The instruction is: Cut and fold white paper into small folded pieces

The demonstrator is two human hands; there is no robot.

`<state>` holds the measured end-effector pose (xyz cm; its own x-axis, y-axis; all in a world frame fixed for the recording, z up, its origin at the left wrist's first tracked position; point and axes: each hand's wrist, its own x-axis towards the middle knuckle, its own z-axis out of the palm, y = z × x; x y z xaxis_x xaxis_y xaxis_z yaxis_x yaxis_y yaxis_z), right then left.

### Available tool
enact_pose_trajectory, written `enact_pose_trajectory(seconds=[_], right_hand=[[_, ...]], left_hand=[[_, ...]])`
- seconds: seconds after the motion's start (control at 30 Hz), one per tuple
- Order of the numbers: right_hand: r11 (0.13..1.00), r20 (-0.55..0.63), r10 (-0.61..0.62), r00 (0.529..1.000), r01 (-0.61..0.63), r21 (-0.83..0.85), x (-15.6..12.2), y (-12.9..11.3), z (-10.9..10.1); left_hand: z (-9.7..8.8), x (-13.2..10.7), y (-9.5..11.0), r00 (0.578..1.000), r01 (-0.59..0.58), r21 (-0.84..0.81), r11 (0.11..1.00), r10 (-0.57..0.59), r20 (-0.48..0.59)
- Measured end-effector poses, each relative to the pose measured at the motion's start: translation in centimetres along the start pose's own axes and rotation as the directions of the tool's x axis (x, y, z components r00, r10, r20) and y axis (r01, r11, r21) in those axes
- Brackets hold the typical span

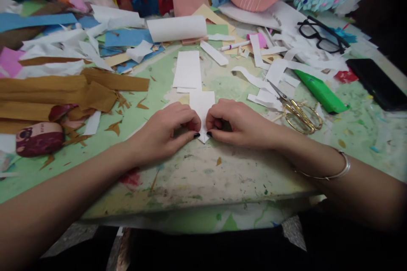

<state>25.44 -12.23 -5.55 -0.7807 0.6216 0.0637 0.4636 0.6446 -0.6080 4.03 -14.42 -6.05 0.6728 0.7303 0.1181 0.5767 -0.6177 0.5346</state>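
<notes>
A small white piece of paper point(202, 103) lies on the table between my hands, its near end folded to a point. My left hand point(174, 129) pinches the left edge of that point between thumb and curled fingers. On the opposite edge, my right hand point(237, 123) pinches the paper the same way. Both thumbs, with dark nails, rest close to the tip. Just beyond, a stack of white paper rectangles point(187, 70) touches or nearly touches the far end of the folded piece.
Gold-handled scissors point(302, 116) lie right, near a green roll point(321, 91), a black phone point(378, 82) and glasses point(322, 36). Brown crepe paper point(57, 93) and a maroon case point(40, 139) are left. A white paper roll point(177, 29) sits behind, amid scraps.
</notes>
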Motion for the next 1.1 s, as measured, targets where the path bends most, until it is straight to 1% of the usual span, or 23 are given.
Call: enact_pose_trajectory(seconds=[0.27,0.47,0.7,0.83,0.93,1.1], right_hand=[[1.000,-0.007,0.000,1.000,0.000,0.000,-0.09,-0.02,-0.06],[1.000,-0.002,-0.001,1.000,0.001,0.005,-0.09,-0.09,-0.11],[1.000,0.002,-0.004,1.000,0.004,0.006,-0.13,-0.07,-0.22],[1.000,0.007,0.003,1.000,-0.003,0.001,-0.10,-0.14,-0.27],[1.000,0.013,0.014,1.000,-0.014,0.001,-0.09,-0.21,-0.30],[1.000,0.008,0.020,1.000,-0.020,0.006,-0.13,-0.22,-0.29]], left_hand=[[-0.02,-0.34,-0.11,0.998,-0.043,-0.017,0.999,0.042,-0.047],[-0.16,-0.42,-0.36,0.999,-0.043,-0.070,0.997,0.041,-0.016],[-0.20,-0.33,-0.41,0.999,-0.036,-0.072,0.997,0.037,0.007],[-0.14,-0.23,-0.29,1.000,0.023,-0.071,0.997,-0.024,-0.014],[-0.17,-0.16,-0.14,0.997,0.081,-0.102,0.992,-0.082,-0.003],[-0.22,-0.02,0.17,0.997,0.076,-0.067,0.995,-0.074,0.031]])
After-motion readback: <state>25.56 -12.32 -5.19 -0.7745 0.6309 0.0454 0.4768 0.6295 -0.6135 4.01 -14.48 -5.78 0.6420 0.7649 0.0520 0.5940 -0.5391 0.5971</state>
